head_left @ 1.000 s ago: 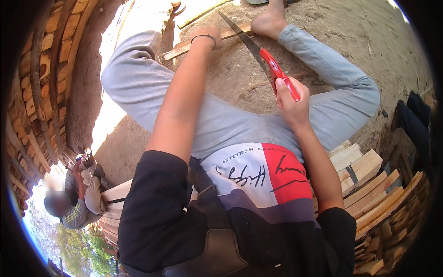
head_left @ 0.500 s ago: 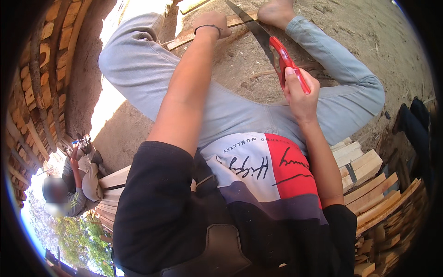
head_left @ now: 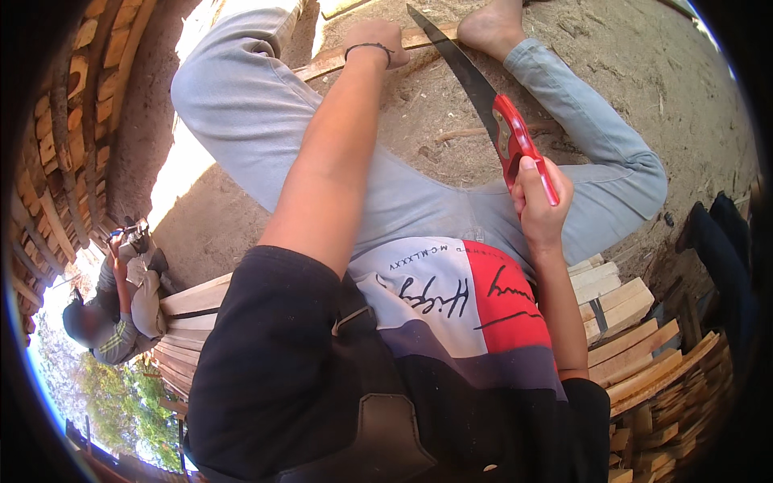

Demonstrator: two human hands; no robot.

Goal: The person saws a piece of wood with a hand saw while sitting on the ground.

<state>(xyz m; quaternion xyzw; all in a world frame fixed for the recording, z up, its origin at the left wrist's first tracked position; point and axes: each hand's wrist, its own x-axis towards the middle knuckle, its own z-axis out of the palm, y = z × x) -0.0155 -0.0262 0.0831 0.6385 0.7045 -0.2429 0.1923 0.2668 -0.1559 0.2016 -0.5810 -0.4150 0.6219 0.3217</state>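
Note:
My right hand is wrapped round the red handle of a handsaw, with the thumb on top. The saw's dark, tapering blade points away from me and crosses a thin wooden strip on the ground; its tip shows beyond the strip. My left hand, with a dark band at its wrist, is closed on the strip to the left of the blade. Its fingertips are hidden from view. My bare foot rests at the strip's right end.
Stacked timber lies at my right side, and long boards lie at my left. Another person sits at the far left. A slatted wooden wall rises on the left. Sandy ground stretches ahead, between and beyond my legs.
My right hand has drawn the handsaw back toward me and slightly right. The left hand keeps its hold on the wooden strip; the whole view has shifted a little.

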